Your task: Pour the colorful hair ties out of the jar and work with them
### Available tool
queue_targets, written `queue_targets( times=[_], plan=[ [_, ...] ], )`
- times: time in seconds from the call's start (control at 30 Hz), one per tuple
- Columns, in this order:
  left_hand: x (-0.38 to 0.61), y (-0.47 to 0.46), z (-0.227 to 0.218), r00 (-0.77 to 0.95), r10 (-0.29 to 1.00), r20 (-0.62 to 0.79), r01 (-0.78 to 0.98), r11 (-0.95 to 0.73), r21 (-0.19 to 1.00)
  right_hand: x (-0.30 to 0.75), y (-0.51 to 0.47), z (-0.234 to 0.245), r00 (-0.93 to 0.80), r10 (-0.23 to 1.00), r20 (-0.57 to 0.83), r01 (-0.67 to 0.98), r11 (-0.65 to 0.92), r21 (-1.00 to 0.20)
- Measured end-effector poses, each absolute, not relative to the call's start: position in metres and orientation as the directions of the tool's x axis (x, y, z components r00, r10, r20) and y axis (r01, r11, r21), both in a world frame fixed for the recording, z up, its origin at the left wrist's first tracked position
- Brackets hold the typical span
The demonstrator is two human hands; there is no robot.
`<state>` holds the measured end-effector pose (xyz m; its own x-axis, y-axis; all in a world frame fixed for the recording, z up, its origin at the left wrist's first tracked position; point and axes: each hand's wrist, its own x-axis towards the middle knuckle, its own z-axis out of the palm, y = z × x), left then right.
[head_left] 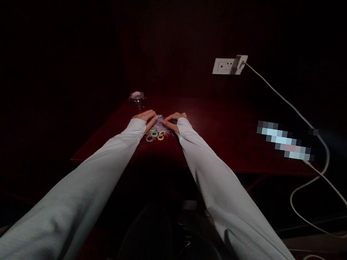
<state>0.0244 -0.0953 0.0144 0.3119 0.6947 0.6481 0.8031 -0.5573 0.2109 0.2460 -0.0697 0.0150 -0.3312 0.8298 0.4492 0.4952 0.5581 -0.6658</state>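
left hand (145,116) fingers curled onto elastic bands (157,132), mid-frame on counter (224,142) | right hand (175,119) likewise, pinch can't tell | jar (137,98) just upper-left | tip: light fingertips, keep pile bunched

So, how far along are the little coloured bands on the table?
Nothing looks finished: the coloured bands lie in one loose pile on the table. The left hand and right hand rest on it. The whole pile remains. The small jar stands apart, its contents too dark to tell.
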Motion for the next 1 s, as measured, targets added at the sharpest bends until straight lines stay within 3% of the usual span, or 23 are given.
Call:
queue_targets(
  times=[1.0],
  plan=[
    [0.027,-0.098,0.016,0.327,0.698,0.637,0.8,-0.563,0.207,0.244,-0.069,0.011,-0.348,0.814,0.465,0.467,0.58,-0.667]
  ],
)
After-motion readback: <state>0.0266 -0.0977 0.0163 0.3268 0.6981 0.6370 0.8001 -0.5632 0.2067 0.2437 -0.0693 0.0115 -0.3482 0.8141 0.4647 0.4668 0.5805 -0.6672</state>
